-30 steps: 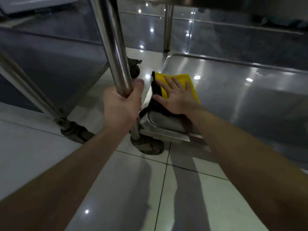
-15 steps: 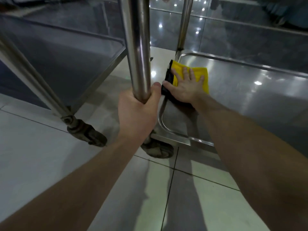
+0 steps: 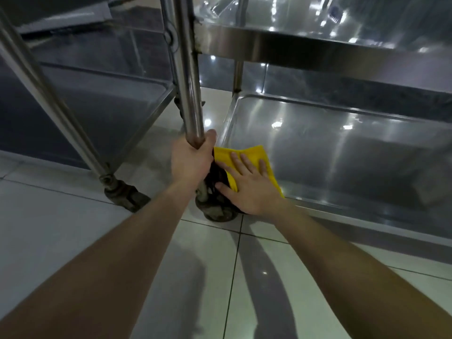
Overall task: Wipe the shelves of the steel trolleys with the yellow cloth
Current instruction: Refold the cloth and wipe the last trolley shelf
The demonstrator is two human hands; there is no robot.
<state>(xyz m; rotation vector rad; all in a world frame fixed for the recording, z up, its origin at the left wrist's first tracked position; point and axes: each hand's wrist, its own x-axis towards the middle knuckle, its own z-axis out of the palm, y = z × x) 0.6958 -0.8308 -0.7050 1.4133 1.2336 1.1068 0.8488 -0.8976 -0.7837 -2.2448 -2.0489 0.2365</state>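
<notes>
My left hand (image 3: 189,165) was clenched around the trolley's corner post (image 3: 189,81), low down, just above the wheel (image 3: 217,212). My right hand (image 3: 252,189) lay flat, fingers straight and spread, pressing the yellow cloth (image 3: 247,154) onto the bottom shelf (image 3: 342,148). The cloth sat in the shelf's near left corner, around seven o'clock on the shelf, touching the raised rim beside the post. Its yellow part stuck out past my fingertips toward twelve o'clock. A dark part of it was bunched under my thumb at nine o'clock, close against my left hand. The upper shelf (image 3: 318,48) hung over the bottom one at one o'clock. Out at ten o'clock stood another trolley. Its low shelf (image 3: 110,108) was well apart from the cloth, and a slanting leg (image 3: 49,94) ran down to a second wheel (image 3: 127,195) on the tiled floor (image 3: 61,228).
</notes>
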